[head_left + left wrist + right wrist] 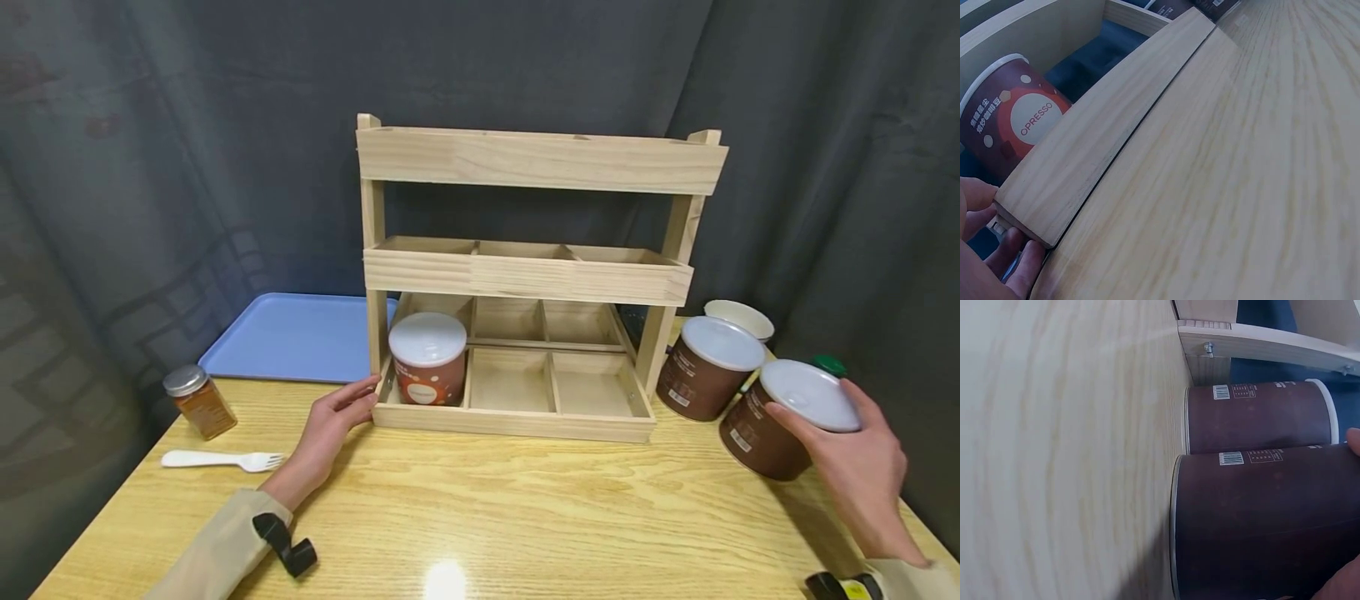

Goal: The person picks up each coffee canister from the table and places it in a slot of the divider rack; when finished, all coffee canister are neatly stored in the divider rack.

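Observation:
A three-tier wooden rack (pixel 525 279) stands on the table. My left hand (pixel 330 433) holds its lower front-left corner, with fingers at the end of the front board (pixel 1104 137). Just inside that corner, a white-lidded brown and red canister (pixel 429 371) sits upright in the bottom tier's left compartment. To the right of the rack, my right hand (pixel 862 454) grips a brown canister (pixel 767 433) near its white lid, thumb on the near side and fingers across at the far rim. A second brown canister (pixel 701 375) stands close behind it, beside the rack's leg.
At the left are a blue tray (pixel 300 337), a spice jar (pixel 201 404) with a metal cap and a white fork (pixel 221 460). Behind the right canisters show a white round rim (pixel 738 317) and a green cap (pixel 828 364). A dark curtain (pixel 525 58) hangs behind.

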Demonstrator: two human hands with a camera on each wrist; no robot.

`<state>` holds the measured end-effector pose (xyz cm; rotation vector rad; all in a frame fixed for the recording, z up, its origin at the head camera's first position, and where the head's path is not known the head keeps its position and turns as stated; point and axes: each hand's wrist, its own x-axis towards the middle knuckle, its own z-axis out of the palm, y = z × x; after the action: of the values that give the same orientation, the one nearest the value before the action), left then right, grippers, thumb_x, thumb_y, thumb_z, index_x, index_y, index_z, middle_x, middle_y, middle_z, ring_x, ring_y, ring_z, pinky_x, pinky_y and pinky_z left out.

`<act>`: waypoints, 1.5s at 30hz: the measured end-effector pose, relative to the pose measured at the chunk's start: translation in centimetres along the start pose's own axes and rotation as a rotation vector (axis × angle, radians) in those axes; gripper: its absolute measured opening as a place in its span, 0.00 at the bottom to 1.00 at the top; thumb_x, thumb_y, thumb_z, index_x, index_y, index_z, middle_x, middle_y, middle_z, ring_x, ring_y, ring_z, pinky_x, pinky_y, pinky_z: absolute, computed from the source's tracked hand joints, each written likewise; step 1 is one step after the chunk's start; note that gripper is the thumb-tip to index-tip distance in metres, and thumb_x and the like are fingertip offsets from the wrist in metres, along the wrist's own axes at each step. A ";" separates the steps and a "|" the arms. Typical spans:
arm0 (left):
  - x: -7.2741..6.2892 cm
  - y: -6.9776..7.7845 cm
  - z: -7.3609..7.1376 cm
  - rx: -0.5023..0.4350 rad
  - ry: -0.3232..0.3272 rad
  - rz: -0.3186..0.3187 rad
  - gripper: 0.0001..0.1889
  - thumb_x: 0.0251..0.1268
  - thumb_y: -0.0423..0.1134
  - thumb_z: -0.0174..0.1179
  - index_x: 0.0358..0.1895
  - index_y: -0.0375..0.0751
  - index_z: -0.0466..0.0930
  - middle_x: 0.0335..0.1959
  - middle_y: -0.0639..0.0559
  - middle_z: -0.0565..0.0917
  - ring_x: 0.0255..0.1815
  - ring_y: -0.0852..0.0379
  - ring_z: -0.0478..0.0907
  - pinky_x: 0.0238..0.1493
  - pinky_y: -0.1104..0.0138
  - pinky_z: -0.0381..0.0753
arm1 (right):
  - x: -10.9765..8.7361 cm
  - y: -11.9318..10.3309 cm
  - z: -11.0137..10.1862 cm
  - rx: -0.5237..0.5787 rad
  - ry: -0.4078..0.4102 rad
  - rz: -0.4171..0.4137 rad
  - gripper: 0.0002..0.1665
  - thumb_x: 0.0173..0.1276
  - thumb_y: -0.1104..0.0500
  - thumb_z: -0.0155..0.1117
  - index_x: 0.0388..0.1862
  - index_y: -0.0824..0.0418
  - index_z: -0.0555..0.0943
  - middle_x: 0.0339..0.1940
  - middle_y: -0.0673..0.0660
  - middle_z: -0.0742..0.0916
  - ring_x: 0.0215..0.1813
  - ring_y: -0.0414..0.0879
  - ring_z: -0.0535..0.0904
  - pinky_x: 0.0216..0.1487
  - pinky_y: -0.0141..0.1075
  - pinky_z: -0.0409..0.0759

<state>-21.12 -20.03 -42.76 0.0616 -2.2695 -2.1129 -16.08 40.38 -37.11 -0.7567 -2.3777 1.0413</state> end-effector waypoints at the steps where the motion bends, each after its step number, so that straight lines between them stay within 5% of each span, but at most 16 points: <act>1: 0.0 0.0 0.0 0.001 -0.001 0.001 0.25 0.76 0.41 0.60 0.72 0.38 0.72 0.70 0.41 0.72 0.57 0.59 0.78 0.56 0.68 0.82 | 0.0 0.0 0.0 0.004 0.002 0.008 0.62 0.58 0.38 0.76 0.85 0.43 0.52 0.81 0.61 0.62 0.74 0.61 0.60 0.69 0.44 0.63; 9: 0.0 0.1 0.0 -0.002 -0.002 -0.002 0.25 0.76 0.40 0.60 0.72 0.38 0.72 0.69 0.40 0.72 0.56 0.60 0.77 0.55 0.68 0.82 | -0.7 -0.3 -0.8 0.017 0.027 0.046 0.62 0.56 0.38 0.78 0.84 0.39 0.53 0.81 0.58 0.63 0.74 0.58 0.61 0.67 0.36 0.63; 20: -0.1 0.1 0.0 0.003 -0.001 -0.001 0.25 0.76 0.40 0.59 0.72 0.37 0.72 0.70 0.40 0.72 0.56 0.60 0.78 0.55 0.68 0.82 | -2.8 -1.8 -2.6 -0.006 0.047 -0.005 0.61 0.57 0.40 0.79 0.84 0.38 0.54 0.81 0.57 0.63 0.76 0.57 0.60 0.65 0.29 0.61; 27: -0.1 0.1 0.0 0.007 -0.002 -0.001 0.25 0.76 0.40 0.59 0.72 0.38 0.72 0.70 0.41 0.72 0.57 0.58 0.78 0.56 0.68 0.82 | -4.5 -3.1 -3.4 0.026 0.029 -0.017 0.59 0.55 0.42 0.81 0.80 0.26 0.56 0.81 0.53 0.62 0.76 0.47 0.58 0.58 0.22 0.59; 37: -0.3 0.3 0.0 0.015 -0.007 -0.008 0.25 0.77 0.41 0.59 0.73 0.39 0.71 0.71 0.41 0.71 0.61 0.52 0.76 0.56 0.67 0.81 | -6.8 -5.4 -2.9 0.020 -0.035 -0.180 0.57 0.56 0.45 0.82 0.79 0.27 0.59 0.80 0.58 0.64 0.72 0.52 0.61 0.50 0.21 0.60; 45: -0.2 0.3 0.0 -0.009 -0.006 -0.007 0.26 0.76 0.40 0.59 0.73 0.38 0.71 0.70 0.41 0.71 0.57 0.58 0.77 0.55 0.68 0.82 | -8.8 -7.9 -1.5 0.057 -0.146 -0.305 0.57 0.57 0.49 0.82 0.81 0.34 0.60 0.79 0.62 0.65 0.70 0.62 0.63 0.46 0.23 0.61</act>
<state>-20.90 -19.99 -42.44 0.0632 -2.2665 -2.1294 -10.93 31.14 -31.64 -0.2920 -2.4729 1.0567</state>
